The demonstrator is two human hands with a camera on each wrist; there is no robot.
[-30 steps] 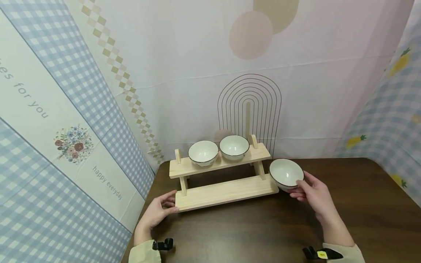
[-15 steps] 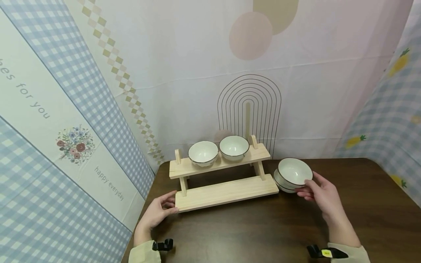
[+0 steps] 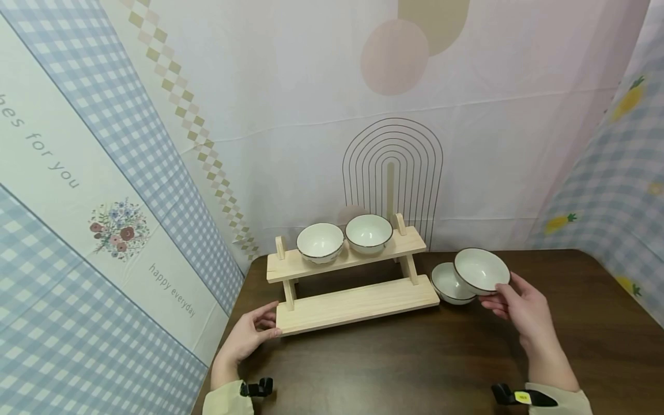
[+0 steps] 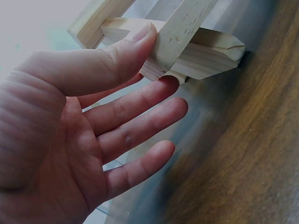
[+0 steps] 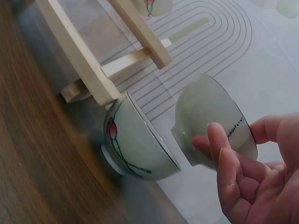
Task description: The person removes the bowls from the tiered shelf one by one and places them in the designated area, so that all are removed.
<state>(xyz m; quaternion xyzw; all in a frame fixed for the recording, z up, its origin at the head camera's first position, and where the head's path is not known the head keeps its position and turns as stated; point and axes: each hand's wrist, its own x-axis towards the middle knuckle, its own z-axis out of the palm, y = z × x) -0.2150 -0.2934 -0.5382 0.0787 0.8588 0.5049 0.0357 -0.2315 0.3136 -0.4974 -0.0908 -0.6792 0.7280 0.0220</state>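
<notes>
A white bowl with a dark rim (image 3: 482, 271) is in my right hand (image 3: 526, 314), thumb at the rim and fingers under its side. In the right wrist view this held bowl (image 5: 205, 116) is tilted, clear of a second bowl (image 5: 135, 140) with a red flower design. That second bowl (image 3: 450, 285) sits on the table at the right end of a two-tier wooden rack (image 3: 358, 302). My left hand (image 3: 249, 334) holds the left end of the rack's lower board (image 4: 180, 37) between thumb and index finger, the other fingers extended.
Two similar bowls, a left one (image 3: 320, 242) and a right one (image 3: 369, 233), stand side by side on the rack's upper board. A patterned cloth (image 3: 290, 144) hangs behind the dark wooden table (image 3: 373, 369).
My right hand has moved right with its bowl, away from the rack's end, uncovering the second bowl beneath. My left hand and the rack have stayed put.
</notes>
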